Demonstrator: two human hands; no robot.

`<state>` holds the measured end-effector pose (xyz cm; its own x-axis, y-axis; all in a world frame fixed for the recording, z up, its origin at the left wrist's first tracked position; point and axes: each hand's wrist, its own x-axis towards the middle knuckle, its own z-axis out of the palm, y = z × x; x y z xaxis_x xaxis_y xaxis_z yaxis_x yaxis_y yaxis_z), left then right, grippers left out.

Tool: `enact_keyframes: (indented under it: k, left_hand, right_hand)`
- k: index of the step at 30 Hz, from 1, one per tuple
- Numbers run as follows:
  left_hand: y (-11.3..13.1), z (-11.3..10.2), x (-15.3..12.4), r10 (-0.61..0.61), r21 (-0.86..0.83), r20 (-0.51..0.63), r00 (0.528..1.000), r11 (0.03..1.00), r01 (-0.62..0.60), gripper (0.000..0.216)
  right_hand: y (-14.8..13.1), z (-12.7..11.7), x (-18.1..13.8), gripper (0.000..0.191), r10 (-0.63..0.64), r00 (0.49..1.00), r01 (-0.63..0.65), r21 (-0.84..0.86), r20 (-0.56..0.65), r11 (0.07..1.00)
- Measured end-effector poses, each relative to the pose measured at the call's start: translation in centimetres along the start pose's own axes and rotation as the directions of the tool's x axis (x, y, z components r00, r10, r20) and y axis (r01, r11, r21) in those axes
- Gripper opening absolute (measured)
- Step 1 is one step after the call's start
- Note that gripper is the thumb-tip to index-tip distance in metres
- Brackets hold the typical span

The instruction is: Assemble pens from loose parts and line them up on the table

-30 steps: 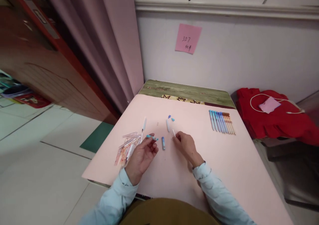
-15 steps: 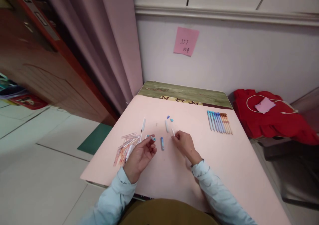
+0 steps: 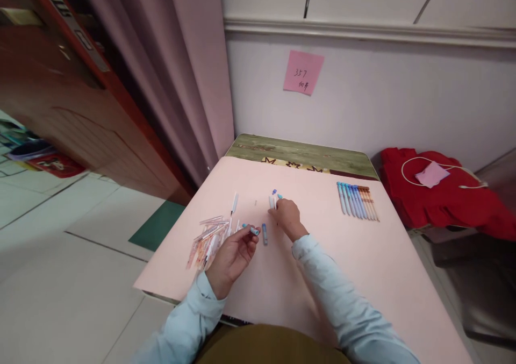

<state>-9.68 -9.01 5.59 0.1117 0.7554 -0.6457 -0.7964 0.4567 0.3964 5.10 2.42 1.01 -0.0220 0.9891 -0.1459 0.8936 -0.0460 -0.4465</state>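
Note:
My left hand [image 3: 230,259] pinches a short blue pen barrel section [image 3: 253,230] between thumb and fingertips above the table. My right hand [image 3: 287,218] is closed, with its fingertips at a slim white pen part [image 3: 276,202] that the fingers partly cover. A pale pen tube [image 3: 271,202] lies right beside those fingertips. Just beyond them are a small dark-blue pen piece [image 3: 274,192] and a light-blue pen piece [image 3: 279,196]. Between the hands, a blue printed barrel section [image 3: 265,234] lies on the table.
A heap of clear and orange pen parts [image 3: 207,240] lies left, with a white pen tube [image 3: 234,202] beyond it. A row of blue and brown pens [image 3: 358,201] lies at right. Red cloth [image 3: 427,202] with a white cable is beyond the pink table's [image 3: 342,283] right edge.
My right hand has moved forward and slightly left with the slim white part, up to the pale tube. My left hand keeps the blue barrel section, now turned slightly. The view has shifted a little.

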Motion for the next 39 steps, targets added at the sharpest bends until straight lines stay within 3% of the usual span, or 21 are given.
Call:
enact_keyframes:
  k: [5,9,10,12,14,15,34,36,39]
  left_hand:
    - [-0.1,0.2,0.1,0.019,-0.023,-0.068,0.997,1.0,-0.021,0.016]
    - [-0.3,0.1,0.4,-0.014,-0.028,-0.039,0.999,1.0,0.013,0.017]
    - [-0.5,0.1,0.6,-0.033,-0.026,-0.016,0.999,0.999,0.032,0.017]
    - [-0.8,0.2,0.8,-0.072,-0.025,0.025,0.997,0.997,0.073,0.018]
    - [-1.2,0.3,1.1,-0.115,-0.017,0.051,0.992,0.993,0.116,0.018]
    - [-1.4,0.3,1.2,-0.136,-0.009,0.059,0.989,0.991,0.137,0.018]
    - [-2.8,-0.8,1.2,-0.28,0.172,-0.001,0.96,0.946,0.276,0.006]
    - [-2.7,-0.6,1.1,-0.288,0.173,0.01,0.957,0.944,0.282,0.004]
    - [-2.4,-0.1,0.9,-0.303,0.165,0.021,0.953,0.941,0.295,0.003]
  right_hand:
    - [0.2,-0.5,0.3,0.006,-0.002,0.999,-0.004,0.106,0.052,0.994]
    - [1.9,-1.7,-2.6,0.028,-0.079,0.978,0.014,0.317,0.193,0.948]
    - [2.4,-2.0,-3.7,0.031,-0.109,0.964,0.0,0.413,0.243,0.911]
    - [3.1,-2.6,-5.6,0.031,-0.187,0.915,-0.106,0.661,0.357,0.743]
    - [3.5,-3.2,-7.1,0.03,-0.244,0.873,-0.209,0.776,0.422,0.595]
    - [3.6,-3.4,-7.6,0.03,-0.256,0.862,-0.233,0.79,0.438,0.567]
    - [4.0,-5.2,-8.9,0.035,-0.289,0.752,-0.231,0.647,0.593,0.727]
    - [4.2,-5.5,-8.6,0.037,-0.301,0.779,-0.213,0.684,0.55,0.697]
    - [4.1,-6.0,-7.5,0.038,-0.252,0.905,-0.156,0.818,0.343,0.554]
